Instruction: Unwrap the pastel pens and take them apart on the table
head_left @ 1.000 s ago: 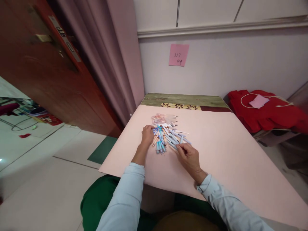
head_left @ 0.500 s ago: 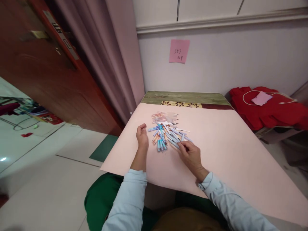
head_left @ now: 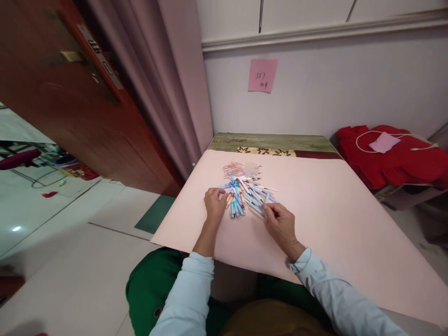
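Note:
A loose pile of slim pens [head_left: 241,196] in blue, white, lilac and orange lies on the pink-covered table [head_left: 332,224]. At the pile's right front side, my right hand [head_left: 281,224] pinches a light blue pen [head_left: 267,198] between thumb and fingers. My left hand [head_left: 214,203] is at the pile's left edge, its fingers bent and slightly apart beside the orange and blue pens; no held thing shows in it. Behind the pile lies a group of pale pink pens [head_left: 233,170], with neither hand on it.
A pink note [head_left: 262,75] is stuck on the wall behind the table. Red cloth [head_left: 395,163] with a white cable and a pink paper lies to the right. On the left stand a mauve curtain [head_left: 175,84] and a wooden door [head_left: 45,93].
My left hand has moved right and forward to the pile's edge, and its fingers have opened somewhat. My right hand stays on the light blue pen. The view has shifted slightly.

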Demonstrator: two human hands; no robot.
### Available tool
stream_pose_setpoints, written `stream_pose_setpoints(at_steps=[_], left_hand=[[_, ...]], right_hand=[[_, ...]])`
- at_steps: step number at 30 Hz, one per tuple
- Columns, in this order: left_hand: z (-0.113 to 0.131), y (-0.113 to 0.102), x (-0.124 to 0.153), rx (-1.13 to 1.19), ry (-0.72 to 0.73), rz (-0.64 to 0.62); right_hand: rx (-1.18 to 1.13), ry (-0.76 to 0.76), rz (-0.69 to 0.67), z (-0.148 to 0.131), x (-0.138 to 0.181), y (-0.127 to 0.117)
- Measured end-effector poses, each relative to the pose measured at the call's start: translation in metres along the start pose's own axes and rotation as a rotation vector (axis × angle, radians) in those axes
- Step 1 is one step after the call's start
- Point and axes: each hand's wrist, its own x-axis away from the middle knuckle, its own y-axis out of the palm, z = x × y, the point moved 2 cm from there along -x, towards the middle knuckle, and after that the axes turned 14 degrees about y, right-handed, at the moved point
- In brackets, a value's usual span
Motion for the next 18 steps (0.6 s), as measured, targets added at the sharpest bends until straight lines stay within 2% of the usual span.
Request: stream_pose_setpoints(at_steps=[3, 7, 13, 18], left_hand=[[0.003, 0.001, -0.003, -0.092, -0.009, -0.083], [0.004, 0.001, -0.003, -0.158, -0.013, -0.122], [-0.005, -0.007, -0.008, -0.247, 0.036, -0.129], [-0.014, -0.013, -0.013, -0.197, 0.054, -0.106]], right_hand=[[-0.002, -0.002, -0.009, 0.000, 0.000, 0.000], [0.011, -0.013, -0.024, -0.001, -0.001, 0.001], [0.027, -0.023, -0.046, -0.003, -0.002, 0.002], [0.034, -0.034, -0.052, -0.004, -0.002, 0.003]])
